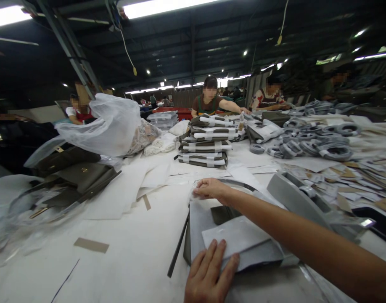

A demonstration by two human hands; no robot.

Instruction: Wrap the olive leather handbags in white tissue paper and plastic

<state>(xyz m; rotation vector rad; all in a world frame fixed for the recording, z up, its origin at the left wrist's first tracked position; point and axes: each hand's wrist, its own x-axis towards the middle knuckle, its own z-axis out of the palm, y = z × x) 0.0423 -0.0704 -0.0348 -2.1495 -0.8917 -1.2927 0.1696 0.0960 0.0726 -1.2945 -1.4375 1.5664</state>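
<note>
In front of me lies a dark olive handbag, largely covered by white packing paper. A folded sheet of white paper rests on top of it. My left hand lies flat with fingers stretched over the near edge of that paper. At the bag's far left corner, my right hand pinches a bit of thin whitish wrapping; its exact kind is hard to make out. A dark strap sticks out along the bag's left side.
Wrapped bags stand stacked ahead. A grey tape dispenser and tape rolls are at right, near a dark phone-like object. Unwrapped bags and plastic sit left. Co-workers are across the table.
</note>
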